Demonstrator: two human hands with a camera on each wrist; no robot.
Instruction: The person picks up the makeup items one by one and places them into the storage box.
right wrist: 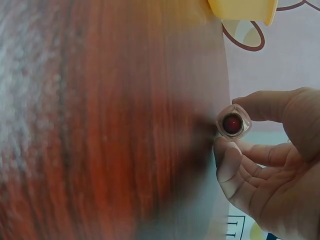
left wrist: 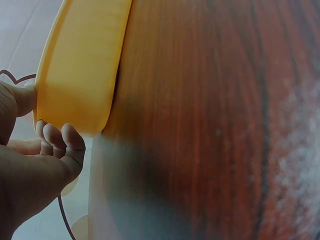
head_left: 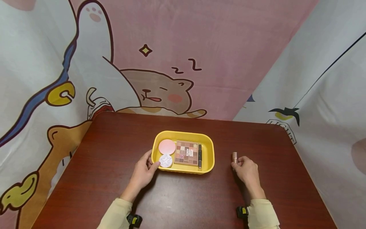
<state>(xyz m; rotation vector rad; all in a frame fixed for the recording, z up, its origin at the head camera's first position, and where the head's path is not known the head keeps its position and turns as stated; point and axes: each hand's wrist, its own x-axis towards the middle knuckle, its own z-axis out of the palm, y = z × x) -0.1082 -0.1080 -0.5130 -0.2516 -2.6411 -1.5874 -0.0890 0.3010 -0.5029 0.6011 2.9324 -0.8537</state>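
Observation:
A yellow plastic tray (head_left: 210,143) lies on the table. My left hand (head_left: 143,170) grips its left end, thumb on the rim and fingers curled against the outer wall, as the left wrist view also shows. Inside the tray are a pink round compact (head_left: 167,147), a white round case with a star (head_left: 166,161), an eyeshadow palette (head_left: 183,153) marked BACK and a slim black pen-like stick (head_left: 200,156). To the right of the tray, my right hand (head_left: 247,170) pinches a pinkish-gold lipstick tube (head_left: 234,156) between thumb and fingers. Its clear end with a dark red centre faces the right wrist camera.
The dark red-brown wooden table (head_left: 177,203) runs back to a cartoon-printed curtain (head_left: 228,47), which also hangs at both sides. Black bands sit by both wrists at the cream sleeves (head_left: 261,213).

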